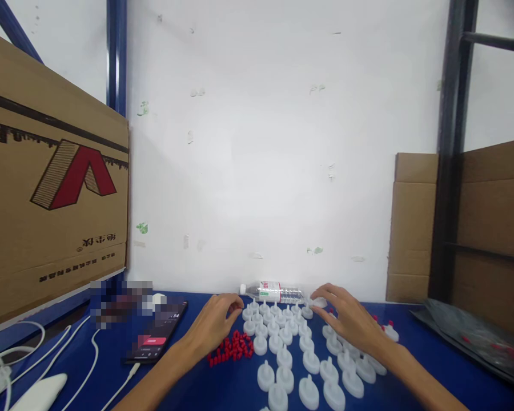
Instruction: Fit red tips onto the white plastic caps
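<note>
Many small white plastic caps [282,357] stand in rows on the blue table [415,354]. A heap of small red pieces [233,347] lies at their left edge. My left hand [214,322] rests beside the red heap with its fingers curled near the far white caps; what its fingertips hold is too small to make out. My right hand [346,319] lies over the right rows, fingers stretched toward a white cap [307,311] at the far end.
A clear water bottle [274,291] lies on its side by the white wall. A phone [156,339] and white cables [81,354] lie at the left. Cardboard boxes [47,188] stand left and right. A dark plastic bag [475,337] lies at the right.
</note>
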Available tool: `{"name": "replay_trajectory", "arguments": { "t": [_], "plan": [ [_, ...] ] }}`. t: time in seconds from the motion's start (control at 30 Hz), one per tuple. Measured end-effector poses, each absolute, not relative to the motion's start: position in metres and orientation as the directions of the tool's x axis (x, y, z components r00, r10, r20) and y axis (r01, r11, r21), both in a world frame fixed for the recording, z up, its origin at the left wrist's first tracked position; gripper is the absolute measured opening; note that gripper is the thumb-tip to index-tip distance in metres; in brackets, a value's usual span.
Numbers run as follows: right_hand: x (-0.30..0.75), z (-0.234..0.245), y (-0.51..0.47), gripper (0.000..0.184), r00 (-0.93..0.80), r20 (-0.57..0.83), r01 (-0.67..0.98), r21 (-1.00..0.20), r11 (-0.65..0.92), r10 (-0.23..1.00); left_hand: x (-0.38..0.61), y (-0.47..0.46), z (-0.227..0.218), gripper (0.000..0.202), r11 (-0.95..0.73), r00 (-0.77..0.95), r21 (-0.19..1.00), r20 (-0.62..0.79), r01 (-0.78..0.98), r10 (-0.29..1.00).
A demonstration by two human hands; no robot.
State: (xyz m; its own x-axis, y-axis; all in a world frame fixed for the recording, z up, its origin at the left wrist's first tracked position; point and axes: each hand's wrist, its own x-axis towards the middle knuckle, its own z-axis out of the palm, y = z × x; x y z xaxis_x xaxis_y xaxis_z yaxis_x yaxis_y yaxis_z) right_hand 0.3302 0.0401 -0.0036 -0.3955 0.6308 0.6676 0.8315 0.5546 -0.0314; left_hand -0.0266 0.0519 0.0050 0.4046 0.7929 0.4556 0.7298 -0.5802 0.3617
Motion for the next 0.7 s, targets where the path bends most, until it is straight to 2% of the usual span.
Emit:
{"name": "replay_trajectory", "arguments": {
  "t": [0.2,0.4,0.47,0.6,0.7],
  "plan": [
    [0.277,0.003,0.004,0.019,-0.555,0.641,0.708,0.03,0.705,0.531,0.002,0.028,0.005,0.02,-0.681,0.422,0.411,0.559,0.606,0.714],
    [0.241,0.006,-0.024,0.025,-0.671,0.562,0.59,0.009,0.808,0.484,0.02,0.007,0.001,0.022,-0.795,0.502,0.453,0.617,0.403,0.606],
    [0.241,0.006,-0.026,0.025,-0.678,0.568,0.575,0.014,0.818,0.467,0.021,0.005,0.0,0.023,-0.804,0.514,0.45,0.619,0.389,0.594],
    [0.247,0.001,-0.02,0.026,-0.646,0.62,0.597,0.045,0.801,0.446,0.02,0.005,-0.002,0.026,-0.825,0.514,0.358,0.653,0.437,0.556],
    [0.251,-0.003,-0.016,0.028,-0.618,0.665,0.617,0.079,0.783,0.42,0.021,0.005,-0.003,0.027,-0.827,0.5,0.384,0.664,0.41,0.556]
  ]
}}
